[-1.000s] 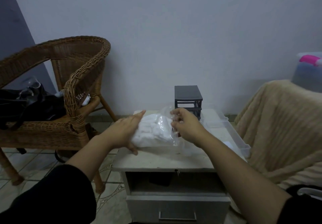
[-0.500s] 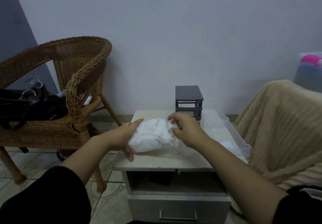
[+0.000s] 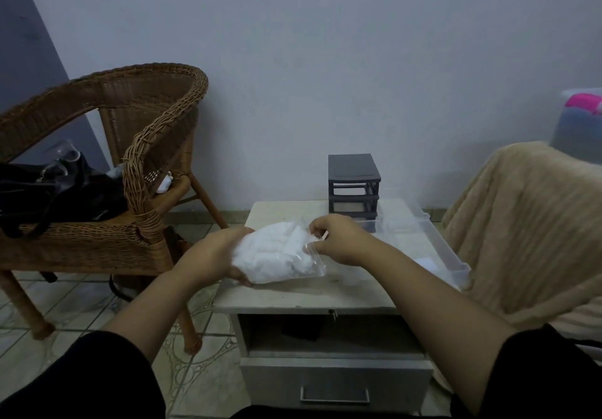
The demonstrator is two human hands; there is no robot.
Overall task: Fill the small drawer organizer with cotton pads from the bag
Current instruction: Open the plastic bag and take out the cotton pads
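Bare cabinet top [image 3: 293, 296] lies between its front edge and your hands. Your left hand [image 3: 215, 257] curls round the closed end of the bag [image 3: 313, 264] of cotton pads [image 3: 270, 252], low over that top. Your right hand [image 3: 342, 239] pinches the bag's mouth. A clear tray [image 3: 436, 242] lines the right edge. The drawer organizer [image 3: 354, 187] stands at the back edge. A second ago your left fingers lay straighter on the bag.

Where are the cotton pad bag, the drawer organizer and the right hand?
cotton pad bag [image 3: 273, 255], head view, white middle of the bag
drawer organizer [image 3: 353, 167], head view, dark top panel
right hand [image 3: 342, 239], head view, back of the hand
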